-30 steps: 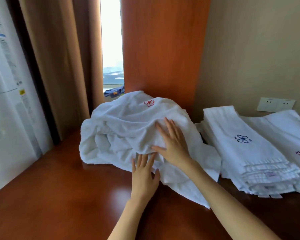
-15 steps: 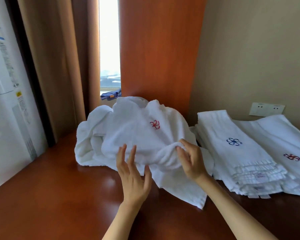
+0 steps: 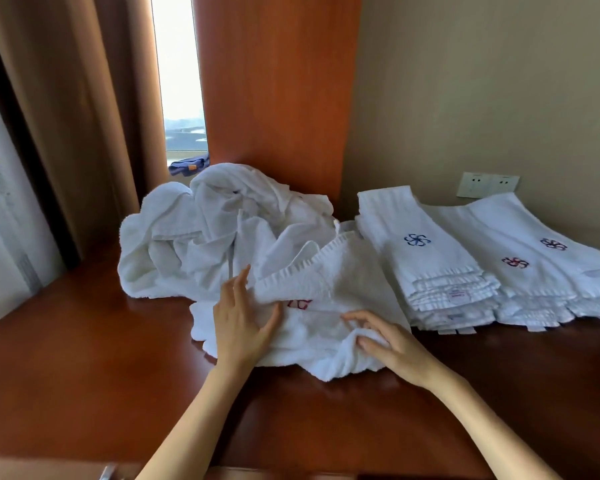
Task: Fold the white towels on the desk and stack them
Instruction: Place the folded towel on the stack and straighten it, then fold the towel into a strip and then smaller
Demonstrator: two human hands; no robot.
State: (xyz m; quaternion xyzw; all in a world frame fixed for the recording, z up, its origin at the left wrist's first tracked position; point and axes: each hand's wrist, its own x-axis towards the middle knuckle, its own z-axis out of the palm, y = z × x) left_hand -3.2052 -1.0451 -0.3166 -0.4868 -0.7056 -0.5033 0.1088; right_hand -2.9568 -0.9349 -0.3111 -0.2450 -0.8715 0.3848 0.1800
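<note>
Though crumpled, towel (image 3: 329,271) beneath left hand (image 3: 240,323), right hand (image 3: 395,348)

A glossy reddish-brown desk (image 3: 84,375) is set into a corner. On the right it is backed by a beige wall (image 3: 482,81), on which a white double socket plate (image 3: 487,184) is mounted low. A tall panel (image 3: 274,81) of the same reddish wood is fixed behind it. Left of the panel, bright daylight is admitted through a narrow window (image 3: 177,64), and a blue cloth (image 3: 189,165) is laid on its sill. Brown curtains (image 3: 77,116) are hung further left, beside a white surface (image 3: 0,220) marked with a yellow label.
</note>
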